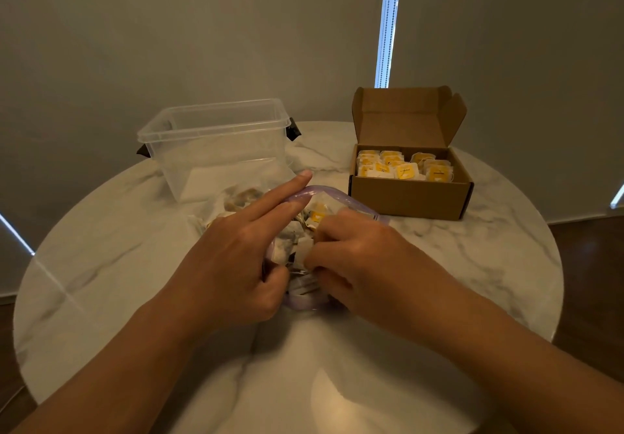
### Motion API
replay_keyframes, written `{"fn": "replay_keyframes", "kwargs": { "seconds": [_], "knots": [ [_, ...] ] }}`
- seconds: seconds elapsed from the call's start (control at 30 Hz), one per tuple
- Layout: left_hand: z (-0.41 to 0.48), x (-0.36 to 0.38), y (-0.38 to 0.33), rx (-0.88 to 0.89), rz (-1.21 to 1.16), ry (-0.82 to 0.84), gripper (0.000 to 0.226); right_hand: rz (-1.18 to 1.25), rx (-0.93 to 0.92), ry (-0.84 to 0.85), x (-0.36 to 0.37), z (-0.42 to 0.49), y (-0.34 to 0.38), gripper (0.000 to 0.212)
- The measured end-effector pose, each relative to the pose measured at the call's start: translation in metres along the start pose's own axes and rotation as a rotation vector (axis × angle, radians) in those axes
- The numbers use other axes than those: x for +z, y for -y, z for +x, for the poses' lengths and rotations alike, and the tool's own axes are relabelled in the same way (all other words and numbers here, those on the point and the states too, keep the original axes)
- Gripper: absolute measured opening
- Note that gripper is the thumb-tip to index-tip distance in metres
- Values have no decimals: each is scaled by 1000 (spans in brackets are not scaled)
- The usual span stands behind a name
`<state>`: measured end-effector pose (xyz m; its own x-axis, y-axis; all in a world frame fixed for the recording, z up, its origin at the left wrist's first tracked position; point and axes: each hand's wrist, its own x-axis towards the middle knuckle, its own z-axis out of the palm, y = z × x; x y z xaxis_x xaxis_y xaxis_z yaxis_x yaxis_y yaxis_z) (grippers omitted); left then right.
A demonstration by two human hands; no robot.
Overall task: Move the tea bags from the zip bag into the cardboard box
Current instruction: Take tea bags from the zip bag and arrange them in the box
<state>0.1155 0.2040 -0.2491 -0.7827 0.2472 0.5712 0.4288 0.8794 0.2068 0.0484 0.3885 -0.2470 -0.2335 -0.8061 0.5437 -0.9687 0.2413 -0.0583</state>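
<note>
Head view: far-right cardboard box point(410, 197) holds rows of tea bags point(405, 172); more sit in the zip bag point(341, 196), left hand point(236, 258) gripping its mouth, right hand point(354, 258) pinching some.

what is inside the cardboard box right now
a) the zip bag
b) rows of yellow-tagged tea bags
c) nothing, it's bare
B: the open cardboard box holds rows of yellow-tagged tea bags, and the zip bag lies outside it, in front of the box.
</note>
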Motion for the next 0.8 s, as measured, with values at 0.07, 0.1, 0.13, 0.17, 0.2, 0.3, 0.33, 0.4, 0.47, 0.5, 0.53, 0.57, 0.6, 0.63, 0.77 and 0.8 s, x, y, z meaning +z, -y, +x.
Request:
{"fn": "replay_keyframes", "kwargs": {
  "seconds": [0.07,0.1,0.13,0.17,0.2,0.3,0.33,0.4,0.47,0.5,0.53,0.57,0.6,0.63,0.77,0.8],
  "knots": [
    [0,0,-1,-5,15,7,73,92,83,-34,-9,-8,-5,7],
    [0,0,-1,-7,21,10,73,164,123,-53,-15,-12,-6,8],
    [0,0,-1,-11,23,13,73,254,167,-75,-23,-15,-6,9],
    [0,0,-1,-16,18,16,73,352,217,-95,-31,-17,-7,11],
    [0,0,-2,-22,11,18,73,446,277,-117,-40,-19,-9,11],
    [0,-1,-4,-26,9,27,73,561,405,-203,-67,-21,-29,13],
    [1,-1,-4,-25,6,34,73,569,441,-249,-76,-20,-38,13],
    [1,-1,-5,-27,-5,58,73,561,497,-336,-91,-17,-58,15],
    [1,0,-6,-35,-13,77,72,531,548,-387,-101,-13,-81,14],
    [1,0,-6,-35,-17,76,73,510,581,-399,-103,-10,-95,11],
    [1,0,-5,-30,-18,71,73,491,616,-403,-106,-7,-108,9],
    [1,1,-5,-24,-17,69,73,464,650,-403,-107,-4,-121,8],
    [1,1,-5,-18,-15,69,72,432,683,-398,-108,-1,-133,9],
    [1,0,-6,-14,-15,71,70,396,715,-390,-108,2,-145,9],
    [0,0,-4,-19,-13,71,72,207,794,-290,-94,10,-181,8],
    [0,0,-3,-21,-12,70,73,158,798,-250,-88,11,-186,9]
  ]
}}
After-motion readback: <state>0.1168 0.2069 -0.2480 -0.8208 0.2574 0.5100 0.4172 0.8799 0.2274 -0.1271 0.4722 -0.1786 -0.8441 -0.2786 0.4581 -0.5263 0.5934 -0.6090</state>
